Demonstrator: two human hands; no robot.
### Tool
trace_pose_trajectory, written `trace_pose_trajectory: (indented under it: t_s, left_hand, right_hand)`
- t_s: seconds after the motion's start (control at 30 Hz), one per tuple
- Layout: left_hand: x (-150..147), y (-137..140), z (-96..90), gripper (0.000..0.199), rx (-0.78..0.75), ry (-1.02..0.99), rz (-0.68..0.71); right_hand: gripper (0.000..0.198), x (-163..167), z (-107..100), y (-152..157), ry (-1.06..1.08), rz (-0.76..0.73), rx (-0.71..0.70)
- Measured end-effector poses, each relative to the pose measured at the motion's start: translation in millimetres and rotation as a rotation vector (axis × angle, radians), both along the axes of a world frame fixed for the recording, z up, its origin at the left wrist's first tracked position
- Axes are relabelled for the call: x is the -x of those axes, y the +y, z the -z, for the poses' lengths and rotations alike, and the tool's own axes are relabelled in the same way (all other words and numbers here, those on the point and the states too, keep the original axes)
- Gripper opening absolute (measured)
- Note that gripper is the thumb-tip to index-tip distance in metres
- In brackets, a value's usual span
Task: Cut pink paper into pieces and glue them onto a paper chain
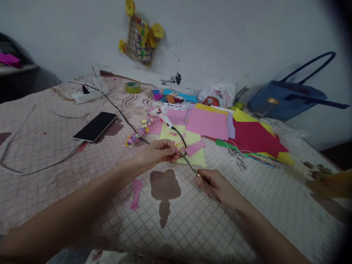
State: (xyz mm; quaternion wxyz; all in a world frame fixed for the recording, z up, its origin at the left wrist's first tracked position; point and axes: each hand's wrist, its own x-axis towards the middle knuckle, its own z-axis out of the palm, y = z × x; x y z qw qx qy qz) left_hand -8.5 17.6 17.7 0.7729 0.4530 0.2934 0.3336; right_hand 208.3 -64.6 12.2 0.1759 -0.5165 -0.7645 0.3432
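My left hand (pixel 161 151) is closed, thumb and fingers pinching a small pink and yellow paper piece (pixel 179 149) over a pale yellow sheet (pixel 202 159). In my right hand (pixel 216 183) is a long, slim metal tool that looks like scissors (pixel 189 164), seen almost edge-on. Its tips reach the pinched paper; whether they touch it is unclear. A pink paper strip (pixel 195 147) and small pink scraps (pixel 176 136) lie on the yellow sheet. Just beyond is a white glue gun (pixel 164 118). Left of it lies a stick covered with colourful paper bits (pixel 139 132).
A phone (pixel 95 126) on a cable lies left, near a power strip (pixel 86 96). Coloured paper sheets (pixel 207 123), white string (pixel 239 159) and a blue handbag (pixel 287 99) are at the right. Green tape (pixel 132 87) sits behind; a pink tassel (pixel 136 192) lies in front.
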Motion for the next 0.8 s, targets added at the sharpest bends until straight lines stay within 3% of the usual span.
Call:
trace_pose_trajectory:
  t_s: [0.2,0.8]
  left_hand:
    - [6,5,-0.4,0.014,0.066,0.027,0.109]
    - [12,10,-1.2,0.014,0.064,0.03,0.243]
  right_hand:
    - [0.044,-6,-2,-1,0.265,-0.041,0.289]
    - [0.047,-9,-2,0,0.256,-0.048,0.346]
